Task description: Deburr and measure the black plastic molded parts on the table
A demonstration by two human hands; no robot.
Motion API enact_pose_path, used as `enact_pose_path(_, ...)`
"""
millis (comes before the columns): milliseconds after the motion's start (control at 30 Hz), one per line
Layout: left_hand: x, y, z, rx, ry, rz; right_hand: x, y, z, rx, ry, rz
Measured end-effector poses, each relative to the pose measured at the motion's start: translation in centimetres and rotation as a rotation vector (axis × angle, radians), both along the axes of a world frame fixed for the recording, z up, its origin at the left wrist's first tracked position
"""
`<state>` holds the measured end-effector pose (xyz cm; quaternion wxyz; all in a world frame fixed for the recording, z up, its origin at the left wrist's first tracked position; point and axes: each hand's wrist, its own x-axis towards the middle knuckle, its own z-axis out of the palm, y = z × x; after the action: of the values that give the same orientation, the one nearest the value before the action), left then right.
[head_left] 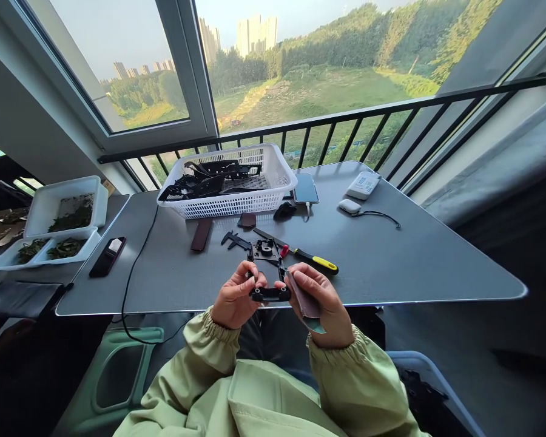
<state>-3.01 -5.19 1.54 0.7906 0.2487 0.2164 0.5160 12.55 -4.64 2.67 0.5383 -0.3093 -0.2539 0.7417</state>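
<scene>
Above the table's near edge, my left hand (237,298) is closed on the left side of a black plastic frame part (269,295). My right hand (324,303) grips a folded brown sheet of sandpaper (304,296), its fingertips close to the frame's right side. The sandpaper's lower end shows a greenish back. Just beyond the hands lie a black caliper (235,240) and a file with a yellow and black handle (321,261). Where the frame's far end overlaps the tabletop, I cannot tell whether it rests there.
A white plastic basket (236,209) of black parts stands at the table's back. Nearby lie a dark red-brown strip (202,235), a small brown piece (247,220) and a charging phone (306,189). Another phone (108,257) lies left by a cable (130,285). Rightward sit a white box (363,185) and earbud case (349,206).
</scene>
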Motion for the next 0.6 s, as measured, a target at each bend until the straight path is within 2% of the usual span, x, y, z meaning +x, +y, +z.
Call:
enact_pose_path(100, 0.3, -0.6, 0.3, -0.008, 0.027, 0.070, -0.5, -0.2, 0.1, 0.026, -0.059, -0.074)
enact_pose_path(233, 1.1, -1.6, 0.6, 0.066, 0.142, 0.251, -1.0, -0.6, 0.1, 0.071, -0.128, -0.157)
enact_pose_path(333, 1.8, -2.1, 0.4, 0.065, 0.247, 0.388, -1.2, -0.8, 0.1, 0.108, -0.189, -0.129)
enact_pose_path(467, 2.3, -2.2, -0.3, 0.031, 0.270, 0.525, -0.9, -1.0, 0.0, 0.183, -0.319, -0.053)
enact_pose_path(600, 2.2, -2.2, -1.1, 0.066, 0.282, 0.614, -0.5, -0.8, -0.1, 0.290, -0.563, -0.108)
